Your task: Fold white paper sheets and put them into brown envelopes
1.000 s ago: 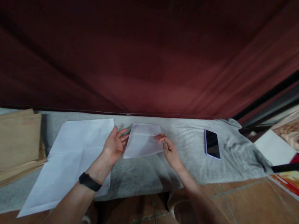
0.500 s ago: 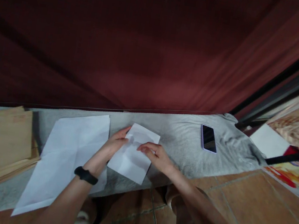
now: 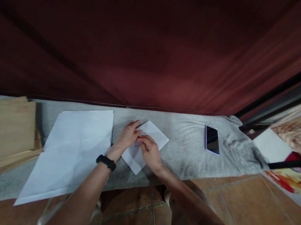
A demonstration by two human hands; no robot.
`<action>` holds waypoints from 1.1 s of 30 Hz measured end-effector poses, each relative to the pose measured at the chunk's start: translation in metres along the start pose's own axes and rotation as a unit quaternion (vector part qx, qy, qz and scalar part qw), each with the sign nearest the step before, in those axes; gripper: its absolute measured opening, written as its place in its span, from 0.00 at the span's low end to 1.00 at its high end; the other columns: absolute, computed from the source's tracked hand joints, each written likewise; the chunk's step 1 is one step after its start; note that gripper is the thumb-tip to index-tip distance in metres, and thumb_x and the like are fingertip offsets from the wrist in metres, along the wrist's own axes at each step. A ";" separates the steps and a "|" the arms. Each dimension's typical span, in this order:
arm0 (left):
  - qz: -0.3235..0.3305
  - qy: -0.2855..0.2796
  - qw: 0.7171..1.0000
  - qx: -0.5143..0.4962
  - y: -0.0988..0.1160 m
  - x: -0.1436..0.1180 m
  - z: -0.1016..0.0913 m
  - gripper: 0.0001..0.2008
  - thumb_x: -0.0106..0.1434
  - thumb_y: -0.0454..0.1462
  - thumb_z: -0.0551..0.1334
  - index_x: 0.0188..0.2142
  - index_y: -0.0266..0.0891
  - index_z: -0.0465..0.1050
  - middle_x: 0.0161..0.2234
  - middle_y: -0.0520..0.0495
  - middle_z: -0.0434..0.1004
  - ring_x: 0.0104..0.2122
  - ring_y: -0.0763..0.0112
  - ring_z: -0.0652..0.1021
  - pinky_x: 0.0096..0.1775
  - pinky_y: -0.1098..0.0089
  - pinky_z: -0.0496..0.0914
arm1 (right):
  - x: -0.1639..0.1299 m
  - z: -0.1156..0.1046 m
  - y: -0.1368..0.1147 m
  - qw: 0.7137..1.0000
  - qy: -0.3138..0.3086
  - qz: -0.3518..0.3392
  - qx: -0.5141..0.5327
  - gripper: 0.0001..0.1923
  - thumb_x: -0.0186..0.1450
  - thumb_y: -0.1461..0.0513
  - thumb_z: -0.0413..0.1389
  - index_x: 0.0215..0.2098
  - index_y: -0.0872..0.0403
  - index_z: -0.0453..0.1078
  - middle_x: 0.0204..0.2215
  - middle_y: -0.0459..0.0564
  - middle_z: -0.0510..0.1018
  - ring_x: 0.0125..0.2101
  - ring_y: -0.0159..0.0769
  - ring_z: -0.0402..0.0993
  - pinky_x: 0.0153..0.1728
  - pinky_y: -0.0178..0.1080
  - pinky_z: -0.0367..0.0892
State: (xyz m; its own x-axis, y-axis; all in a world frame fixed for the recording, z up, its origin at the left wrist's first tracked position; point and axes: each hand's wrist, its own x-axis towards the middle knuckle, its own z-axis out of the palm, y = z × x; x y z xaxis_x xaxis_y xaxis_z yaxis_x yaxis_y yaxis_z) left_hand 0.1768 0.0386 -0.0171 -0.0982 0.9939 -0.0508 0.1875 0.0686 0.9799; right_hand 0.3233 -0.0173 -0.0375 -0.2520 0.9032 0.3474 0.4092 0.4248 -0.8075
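Observation:
A small folded sheet of white paper (image 3: 156,133) lies tilted on the grey cloth. My left hand (image 3: 127,136), below a black wristband, is closed on the paper's left edge, its fingertips partly hidden. With curled fingers, my right hand (image 3: 150,153) reaches across the paper and pinches it close to the left fingertips. Both hands nearly meet at that edge and cover part of the sheet. Larger white sheets (image 3: 76,146) with crease lines lie just left of my left hand.
Brown paper envelopes or bags (image 3: 1,134) are stacked at the far left. A phone in a purple case (image 3: 212,140) lies right on the grey cloth (image 3: 181,148). Behind hangs a dark red curtain (image 3: 157,71). Black bars (image 3: 291,89) and a colourful printed sheet (image 3: 296,181) are at right.
The small paper has been turned to a diamond-like angle. My left hand has moved right and up, and my right hand has shifted left, bringing the fingertips together.

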 end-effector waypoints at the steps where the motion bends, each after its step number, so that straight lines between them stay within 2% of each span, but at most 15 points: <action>1: 0.008 0.009 1.000 0.016 -0.001 -0.002 -0.001 0.23 0.52 0.28 0.68 0.48 0.43 0.81 0.52 0.41 0.80 0.58 0.51 0.74 0.66 0.55 0.60 | 0.002 -0.001 0.002 1.000 0.004 0.000 0.001 0.20 0.67 0.71 0.47 0.43 0.49 0.78 0.45 0.48 0.82 0.50 0.36 0.77 0.56 0.40 0.70; 4: 0.078 0.037 0.990 0.112 -0.007 -0.017 -0.003 0.22 0.58 0.30 0.65 0.53 0.40 0.77 0.61 0.37 0.73 0.65 0.48 0.68 0.68 0.51 0.56 | 0.007 -0.005 0.011 1.000 -0.002 -0.010 -0.028 0.21 0.68 0.71 0.47 0.48 0.50 0.77 0.48 0.50 0.81 0.52 0.37 0.76 0.58 0.41 0.69; 6: 0.117 0.047 0.971 0.204 -0.013 -0.034 0.000 0.23 0.64 0.34 0.60 0.59 0.37 0.72 0.66 0.34 0.66 0.68 0.46 0.63 0.68 0.47 0.53 | 0.009 -0.006 0.018 0.996 -0.012 -0.010 -0.089 0.21 0.71 0.68 0.47 0.55 0.52 0.75 0.54 0.54 0.79 0.57 0.40 0.73 0.61 0.45 0.66; 8: 0.123 0.029 0.949 0.289 -0.022 -0.054 0.009 0.26 0.68 0.36 0.56 0.64 0.33 0.66 0.68 0.30 0.62 0.69 0.44 0.60 0.68 0.43 0.53 | 0.009 -0.007 0.024 0.984 -0.036 -0.011 -0.174 0.22 0.74 0.64 0.46 0.62 0.55 0.70 0.62 0.58 0.73 0.64 0.44 0.66 0.66 0.50 0.60; 10: 0.143 -0.006 0.924 0.353 -0.031 -0.072 0.019 0.28 0.69 0.37 0.51 0.67 0.31 0.62 0.69 0.31 0.60 0.71 0.48 0.58 0.69 0.44 0.50 | 0.008 -0.008 0.029 0.965 -0.070 -0.017 -0.253 0.24 0.76 0.60 0.46 0.68 0.56 0.64 0.68 0.59 0.66 0.69 0.47 0.58 0.69 0.54 0.53; 13: 0.187 -0.031 0.891 0.413 -0.039 -0.091 0.027 0.30 0.71 0.40 0.50 0.69 0.30 0.58 0.71 0.31 0.56 0.72 0.51 0.55 0.70 0.44 0.45 | 0.009 -0.012 0.037 0.945 -0.089 -0.018 -0.313 0.27 0.77 0.58 0.44 0.71 0.57 0.58 0.71 0.59 0.59 0.71 0.48 0.53 0.70 0.56 0.49; 15: 0.201 -0.036 0.877 0.434 -0.040 -0.097 0.026 0.31 0.71 0.43 0.51 0.70 0.30 0.58 0.71 0.31 0.54 0.72 0.50 0.54 0.70 0.44 0.43 | 0.011 -0.016 0.043 0.944 -0.074 -0.006 -0.322 0.28 0.77 0.57 0.44 0.71 0.57 0.57 0.71 0.60 0.58 0.71 0.49 0.53 0.70 0.56 0.50; 18: 0.206 -0.038 0.871 0.443 -0.038 -0.101 0.019 0.32 0.71 0.47 0.54 0.70 0.36 0.60 0.71 0.33 0.55 0.72 0.48 0.54 0.70 0.43 0.43 | 0.015 -0.022 0.053 0.944 -0.045 0.017 -0.326 0.29 0.77 0.54 0.44 0.72 0.57 0.56 0.71 0.60 0.59 0.71 0.50 0.54 0.70 0.57 0.50; 25: 0.207 -0.050 0.863 0.458 -0.039 -0.116 0.003 0.31 0.70 0.49 0.58 0.68 0.43 0.63 0.72 0.34 0.54 0.71 0.44 0.57 0.68 0.37 0.43 | 0.018 -0.039 0.066 0.930 -0.018 0.059 -0.362 0.31 0.76 0.52 0.44 0.72 0.59 0.56 0.71 0.61 0.58 0.70 0.52 0.54 0.70 0.58 0.46; 33: 0.218 -0.067 0.845 0.484 -0.041 -0.135 -0.009 0.32 0.69 0.50 0.59 0.69 0.42 0.62 0.72 0.33 0.53 0.71 0.43 0.58 0.67 0.34 0.44 | 0.016 -0.081 0.084 0.912 0.049 0.115 -0.391 0.31 0.76 0.53 0.45 0.71 0.62 0.58 0.72 0.66 0.55 0.72 0.57 0.48 0.69 0.66 0.41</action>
State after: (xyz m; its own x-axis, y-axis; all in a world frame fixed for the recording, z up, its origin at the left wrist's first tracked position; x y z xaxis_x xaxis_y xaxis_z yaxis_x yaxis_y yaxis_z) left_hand 0.1735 -0.0987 -0.0488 0.2856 0.9393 0.1901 0.8949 -0.3324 0.2978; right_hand 0.4248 0.0375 -0.0609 -0.0160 0.9590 0.2829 0.9509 0.1021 -0.2921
